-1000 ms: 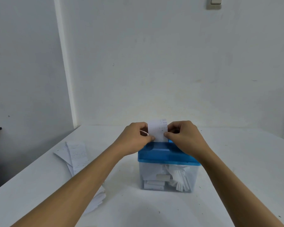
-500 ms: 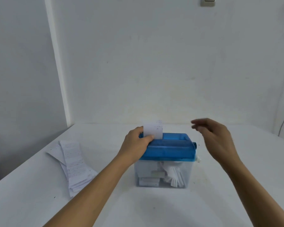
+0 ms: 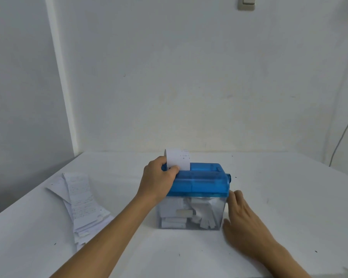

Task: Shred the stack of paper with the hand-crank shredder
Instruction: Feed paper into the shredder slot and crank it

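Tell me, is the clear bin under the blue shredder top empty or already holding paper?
Not empty. Through the clear bin you can see white paper strips piled inside.

Print on the paper slip [image 3: 178,160] too faint to read

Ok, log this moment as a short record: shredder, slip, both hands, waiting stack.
shredder: blue plastic shredder lid on a clear plastic bin, on the white table
bin contents: white paper shreds
feed: white paper slip upright in the lid's slot, left part
left hand: grips the lid's left end, thumb at the slip's base
right hand: fingers straight, beside the bin's right wall; contact unclear
waiting: stack of white printed slips on the table, left of the shredder
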`<state>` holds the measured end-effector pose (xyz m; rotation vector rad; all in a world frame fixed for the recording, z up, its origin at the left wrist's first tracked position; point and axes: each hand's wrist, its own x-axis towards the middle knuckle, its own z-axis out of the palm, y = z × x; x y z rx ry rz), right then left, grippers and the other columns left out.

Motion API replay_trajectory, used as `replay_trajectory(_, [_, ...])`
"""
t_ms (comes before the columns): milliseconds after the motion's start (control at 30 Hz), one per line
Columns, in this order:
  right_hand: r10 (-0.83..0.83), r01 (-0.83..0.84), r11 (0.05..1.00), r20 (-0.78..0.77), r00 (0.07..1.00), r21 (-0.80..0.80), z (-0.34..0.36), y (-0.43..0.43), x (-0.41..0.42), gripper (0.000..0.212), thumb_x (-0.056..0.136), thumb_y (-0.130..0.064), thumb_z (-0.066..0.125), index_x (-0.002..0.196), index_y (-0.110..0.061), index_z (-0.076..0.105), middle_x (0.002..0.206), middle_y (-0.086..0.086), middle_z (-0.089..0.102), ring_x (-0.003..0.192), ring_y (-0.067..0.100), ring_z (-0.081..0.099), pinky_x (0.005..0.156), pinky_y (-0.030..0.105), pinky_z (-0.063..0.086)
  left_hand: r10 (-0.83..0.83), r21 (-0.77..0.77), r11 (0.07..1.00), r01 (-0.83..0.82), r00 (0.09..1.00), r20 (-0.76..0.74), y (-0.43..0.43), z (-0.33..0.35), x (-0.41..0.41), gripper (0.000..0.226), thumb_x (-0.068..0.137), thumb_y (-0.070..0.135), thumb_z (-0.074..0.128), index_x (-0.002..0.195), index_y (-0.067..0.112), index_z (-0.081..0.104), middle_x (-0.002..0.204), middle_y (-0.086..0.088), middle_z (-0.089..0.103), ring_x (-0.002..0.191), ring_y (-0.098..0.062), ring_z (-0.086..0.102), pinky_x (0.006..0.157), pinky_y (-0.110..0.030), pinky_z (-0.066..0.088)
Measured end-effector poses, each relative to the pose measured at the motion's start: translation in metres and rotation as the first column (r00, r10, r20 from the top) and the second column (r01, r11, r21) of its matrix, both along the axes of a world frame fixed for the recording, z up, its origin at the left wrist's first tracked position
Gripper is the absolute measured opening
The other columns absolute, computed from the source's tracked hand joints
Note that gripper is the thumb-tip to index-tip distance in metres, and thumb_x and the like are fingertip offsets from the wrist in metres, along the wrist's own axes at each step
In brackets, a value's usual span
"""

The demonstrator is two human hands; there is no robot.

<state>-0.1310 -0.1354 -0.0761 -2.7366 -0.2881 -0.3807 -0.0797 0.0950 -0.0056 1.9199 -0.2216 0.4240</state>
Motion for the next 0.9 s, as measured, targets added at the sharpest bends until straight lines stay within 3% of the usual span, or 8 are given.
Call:
replay_trajectory(100, [-0.033,0.033,0.999,0.018,0.999,-0.020,0.001,0.003,-0.006,0.044,0.089,-0.014,0.050,0.125,-0.029,0.029,0.114,-0.012,0.036,0.100,0.009,0.050,0.078,0.015,0.046,0.004,-0.016,1.000,-0.004,1.000,0.016,-0.001,0.001,-0.002,0.014,0.094,0.024,0.068,0.107,0.020,0.069,0.106,0.010,0.071,0.094,-0.006,0.064,0.068,-0.010,0.048])
replay_trajectory(267, [-0.110,0.110,0.981,0.006,0.994,-0.159,0.024,0.007,-0.022,0.026,0.098,-0.041,0.051,0.117,-0.030,0.037,0.115,-0.012,0.058,0.089,0.009,0.055,0.072,0.019,0.043,-0.049,0.065,0.997,0.049,0.999,0.006,0.000,0.007,-0.013,0.062,0.068,0.059,0.085,0.116,0.032,0.058,0.108,0.023,0.063,0.096,0.006,0.059,0.067,-0.009,0.047])
replay_trajectory(333, [-0.124,0.119,0.956,0.001,0.992,-0.269,0.045,0.004,-0.029,0.018,0.098,-0.046,0.050,0.100,-0.030,0.044,0.103,-0.012,0.063,0.084,0.009,0.055,0.068,0.021,0.039,-0.039,0.098,0.994,0.041,0.999,-0.021,0.000,0.011,-0.016,0.067,0.066,0.064,0.084,0.117,0.031,0.056,0.108,0.023,0.060,0.095,0.005,0.058,0.065,-0.011,0.046])
replay_trajectory(400, [-0.105,0.080,0.957,-0.075,0.992,-0.279,0.076,-0.005,-0.029,0.034,0.096,-0.054,0.053,0.080,-0.024,0.050,0.080,-0.008,0.061,0.069,0.009,0.054,0.061,0.022,0.040,-0.026,0.115,0.993,0.031,0.999,-0.041,0.000,0.013,-0.018,0.065,0.066,0.065,0.084,0.113,0.030,0.057,0.107,0.021,0.061,0.092,0.003,0.059,0.063,-0.012,0.045])
replay_trajectory(500, [-0.029,-0.008,0.982,-0.192,0.981,-0.189,0.121,-0.015,-0.023,0.051,0.091,-0.059,0.058,0.064,-0.017,0.053,0.056,-0.005,0.050,0.049,0.010,0.044,0.052,0.024,0.039,-0.030,0.135,0.990,0.035,0.999,-0.039,0.002,0.012,-0.019,0.058,0.066,0.066,0.083,0.104,0.031,0.057,0.102,0.019,0.062,0.088,0.001,0.059,0.063,-0.013,0.046])
replay_trajectory(600, [0.007,-0.013,0.999,-0.176,0.984,-0.032,0.155,-0.019,-0.009,0.044,0.090,-0.054,0.065,0.066,-0.016,0.065,0.046,-0.005,0.048,0.042,0.010,0.050,0.046,0.022,0.046,-0.040,0.141,0.989,0.044,0.999,-0.033,0.003,0.015,-0.017,0.064,0.063,0.068,0.083,0.107,0.030,0.057,0.103,0.019,0.061,0.091,0.000,0.059,0.067,-0.016,0.049])
replay_trajectory(800, [-0.046,0.048,0.968,-0.013,0.999,0.246,0.150,-0.015,0.048,0.032,0.091,-0.048,0.068,0.093,-0.018,0.056,0.084,0.003,0.063,0.065,0.017,0.058,0.045,0.021,0.046,-0.063,0.122,0.990,0.066,0.998,-0.028,0.004,0.012,-0.013,0.066,0.065,0.066,0.082,0.114,0.030,0.055,0.106,0.021,0.058,0.094,0.001,0.057,0.064,-0.014,0.046])
replay_trajectory(900, [-0.043,0.031,0.908,0.021,0.999,0.419,0.125,-0.010,0.071,0.032,0.095,-0.043,0.064,0.092,-0.015,0.051,0.090,0.001,0.060,0.066,0.018,0.052,0.050,0.026,0.045,-0.068,0.114,0.991,0.071,0.997,-0.031,0.004,0.011,-0.013,0.065,0.068,0.065,0.082,0.115,0.030,0.054,0.108,0.020,0.058,0.094,0.001,0.057,0.065,-0.014,0.045])
